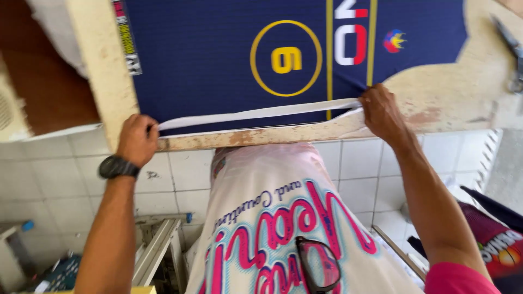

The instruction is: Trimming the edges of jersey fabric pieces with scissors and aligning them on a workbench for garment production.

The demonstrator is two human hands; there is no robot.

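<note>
A navy blue jersey with a yellow ring, a yellow stripe and a small coloured emblem lies flat on a worn cream board. A long white strip stretches across the jersey's near edge. My left hand, with a black watch on its wrist, pinches the strip's left end at the board's edge. At the strip's right end, my right hand presses it against the jersey and board.
White floor tiles lie below the board. A metal frame stands at lower left. Dark printed garments lie at lower right. Scissors rest on the board's far right. Glasses hang from my pale printed shirt.
</note>
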